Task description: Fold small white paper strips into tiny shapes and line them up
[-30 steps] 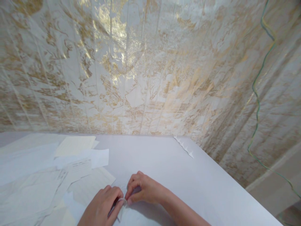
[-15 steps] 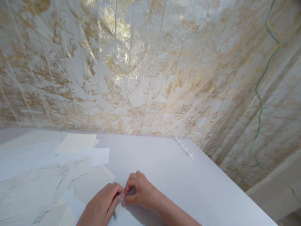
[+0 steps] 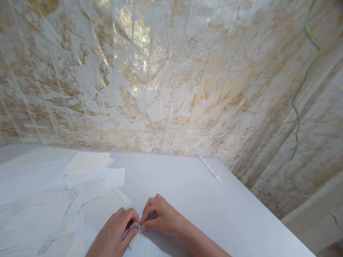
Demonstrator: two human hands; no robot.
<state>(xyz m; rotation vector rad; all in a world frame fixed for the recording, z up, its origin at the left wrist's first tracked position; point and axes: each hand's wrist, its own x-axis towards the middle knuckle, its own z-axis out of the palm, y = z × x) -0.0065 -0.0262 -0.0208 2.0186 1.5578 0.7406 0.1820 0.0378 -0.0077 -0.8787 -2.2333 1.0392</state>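
Low in the view, my left hand (image 3: 116,230) pinches a small folded piece of paper (image 3: 135,227) between thumb and fingers. It looks pale and creased, with a pointed end hanging below the thumb. My right hand (image 3: 159,217) comes in from the right with thumb and fingertips pressed together at the paper's right edge. The fingertips of both hands almost meet there. Part of the folded paper is hidden behind the left fingers.
Many loose paper sheets (image 3: 45,207) overlap on the left of the white table (image 3: 171,175). A jagged torn paper strip (image 3: 209,167) lies near the far right corner. Behind is a gold-patterned curtain (image 3: 160,89); a green cord (image 3: 296,135) hangs at the right.
My left fingers have drawn slightly back and arched, opening a gap over the thumb, and more of the folded paper shows. My right hand has barely moved.
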